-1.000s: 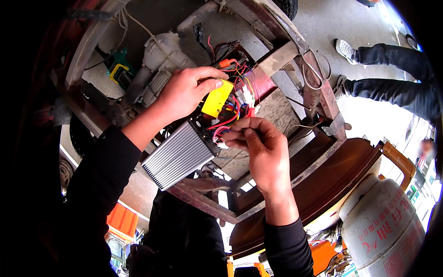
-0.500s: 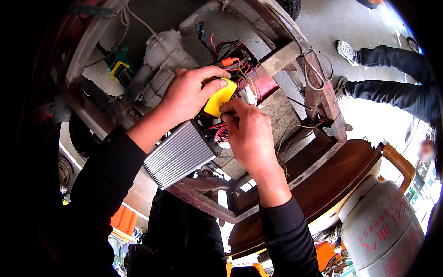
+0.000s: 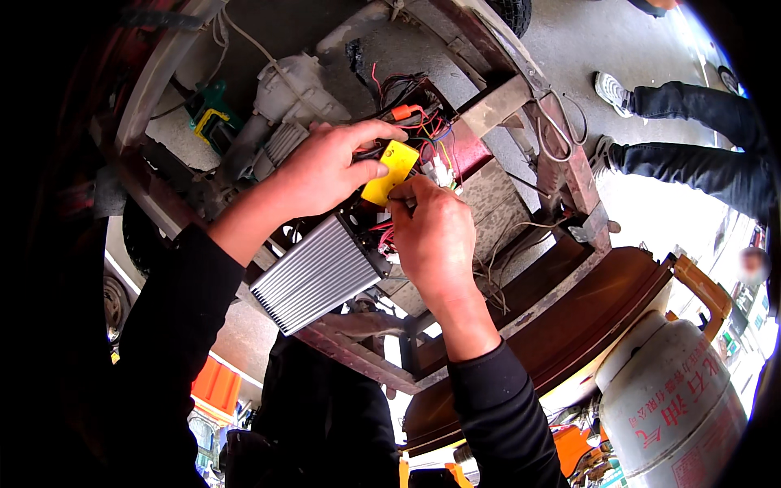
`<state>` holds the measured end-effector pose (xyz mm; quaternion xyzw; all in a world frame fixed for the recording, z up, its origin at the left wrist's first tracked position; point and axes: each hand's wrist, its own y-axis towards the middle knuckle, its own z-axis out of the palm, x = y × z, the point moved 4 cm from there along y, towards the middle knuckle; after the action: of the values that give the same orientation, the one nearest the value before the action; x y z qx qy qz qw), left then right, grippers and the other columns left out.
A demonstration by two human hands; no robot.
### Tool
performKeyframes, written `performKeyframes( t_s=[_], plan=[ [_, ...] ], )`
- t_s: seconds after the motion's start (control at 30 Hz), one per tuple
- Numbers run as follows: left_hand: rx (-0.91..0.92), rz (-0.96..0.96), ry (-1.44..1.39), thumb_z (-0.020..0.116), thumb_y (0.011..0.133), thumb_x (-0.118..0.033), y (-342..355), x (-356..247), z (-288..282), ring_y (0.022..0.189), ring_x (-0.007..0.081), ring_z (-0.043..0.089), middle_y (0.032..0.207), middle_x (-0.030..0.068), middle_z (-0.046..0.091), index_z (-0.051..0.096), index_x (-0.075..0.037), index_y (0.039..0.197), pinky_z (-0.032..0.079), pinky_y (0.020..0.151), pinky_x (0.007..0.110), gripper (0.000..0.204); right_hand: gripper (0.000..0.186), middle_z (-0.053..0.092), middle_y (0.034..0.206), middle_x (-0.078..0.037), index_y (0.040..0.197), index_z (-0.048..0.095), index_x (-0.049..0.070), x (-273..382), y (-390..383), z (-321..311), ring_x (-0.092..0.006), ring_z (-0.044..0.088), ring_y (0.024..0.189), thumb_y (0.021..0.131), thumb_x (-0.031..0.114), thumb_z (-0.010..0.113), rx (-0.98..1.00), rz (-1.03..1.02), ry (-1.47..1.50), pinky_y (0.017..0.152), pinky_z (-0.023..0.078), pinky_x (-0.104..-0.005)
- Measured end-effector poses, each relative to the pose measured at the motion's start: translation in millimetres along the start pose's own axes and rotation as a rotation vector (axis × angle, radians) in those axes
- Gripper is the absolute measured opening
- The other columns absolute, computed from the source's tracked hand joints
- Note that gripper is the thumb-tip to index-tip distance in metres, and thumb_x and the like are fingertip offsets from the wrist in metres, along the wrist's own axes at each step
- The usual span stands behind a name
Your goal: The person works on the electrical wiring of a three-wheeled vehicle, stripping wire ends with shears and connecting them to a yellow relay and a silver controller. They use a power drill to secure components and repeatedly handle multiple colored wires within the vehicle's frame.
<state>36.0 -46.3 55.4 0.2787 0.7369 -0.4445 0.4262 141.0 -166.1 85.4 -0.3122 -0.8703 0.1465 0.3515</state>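
Observation:
My left hand (image 3: 325,167) holds a small yellow plate (image 3: 390,172) by its left side, with fingers curved above it and thumb at its edge. My right hand (image 3: 433,238) has its fingers bent closed at the plate's lower corner; what they grip is hidden. Beneath and around the plate is a tangle of coloured wires (image 3: 431,126) with white connectors (image 3: 439,171) and an orange connector (image 3: 404,111). A silver finned metal box (image 3: 313,272) lies just below my left wrist, beside the wire bundle.
A rusty metal frame (image 3: 582,183) surrounds a grey motor housing (image 3: 289,93). A green-and-yellow tool (image 3: 211,118) rests at upper left. Another person's legs (image 3: 683,159) are at right, above a brown panel (image 3: 529,317) and a grey gas cylinder (image 3: 667,398). An orange crate (image 3: 215,382) sits lower left.
My right hand has moved up from the lower wires to the yellow plate, its fingers now bent at the corner. My left hand has shifted slightly, staying on the plate.

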Motion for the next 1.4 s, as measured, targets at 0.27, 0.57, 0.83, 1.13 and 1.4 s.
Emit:
performKeyframes(
  t_s=[0.27, 0.57, 0.83, 1.13, 1.4],
  plan=[
    [0.102, -0.022, -0.131, 0.061, 0.086, 0.006, 2.9, -1.6, 2.4, 0.12, 0.02, 0.059, 0.129, 0.0115, 0.063, 0.056, -0.001, 0.134, 0.043, 0.107, 0.034, 0.049, 0.011, 0.069, 0.089, -0.012, 0.09, 0.067, 0.008, 7.9, 2.4, -1.2, -0.033, 0.065, 0.089, 0.083, 0.016, 0.069, 0.058, 0.043, -0.092, 0.076, 0.054, -0.0466],
    [0.078, -0.02, -0.269, 0.061, 0.087, 0.006, 1.5, 5.6, 1.3, 0.119, 0.0175, 0.059, 0.125, 0.01, 0.065, 0.06, 0.001, 0.128, 0.044, 0.106, 0.033, 0.042, 0.006, 0.066, 0.085, -0.012, 0.083, 0.066, 0.006, 7.0, -1.8, 3.1, -0.0321, 0.063, 0.09, 0.081, 0.011, 0.067, -0.046, -0.056, -0.025, 0.075, 0.054, -0.0458],
    [0.049, -0.066, -0.14, 0.059, 0.09, 0.004, 2.9, 7.0, 4.1, 0.112, 0.0158, 0.063, 0.12, 0.0095, 0.067, 0.061, -0.001, 0.126, 0.048, 0.1, 0.032, 0.037, 0.007, 0.065, 0.088, -0.012, 0.087, 0.063, 0.005, 5.7, -3.1, 10.3, -0.0326, 0.062, 0.091, 0.082, 0.01, 0.065, -0.085, -0.068, -0.117, 0.075, 0.054, -0.0452],
    [0.042, 0.174, 0.396, 0.074, 0.074, -0.007, -6.4, -6.4, 4.3, 0.115, 0.0247, 0.059, 0.126, 0.01, 0.064, 0.056, -0.012, 0.134, 0.039, 0.102, 0.04, 0.063, 0.017, 0.068, 0.093, -0.015, 0.094, 0.06, 0.004, 7.5, 5.7, 5.6, -0.0373, 0.066, 0.092, 0.08, 0.01, 0.069, 0.058, 0.074, -0.178, 0.076, 0.055, -0.0481],
    [0.037, 0.076, 0.444, 0.079, 0.07, -0.011, -2.7, -1.1, 12.0, 0.118, 0.0292, 0.058, 0.124, 0.011, 0.064, 0.051, -0.014, 0.136, 0.035, 0.104, 0.043, 0.072, 0.016, 0.07, 0.084, -0.02, 0.094, 0.066, 0.004, 10.4, 11.9, 1.4, -0.0377, 0.07, 0.084, 0.081, 0.013, 0.069, 0.037, -0.027, -0.227, 0.074, 0.055, -0.0496]
  ],
)
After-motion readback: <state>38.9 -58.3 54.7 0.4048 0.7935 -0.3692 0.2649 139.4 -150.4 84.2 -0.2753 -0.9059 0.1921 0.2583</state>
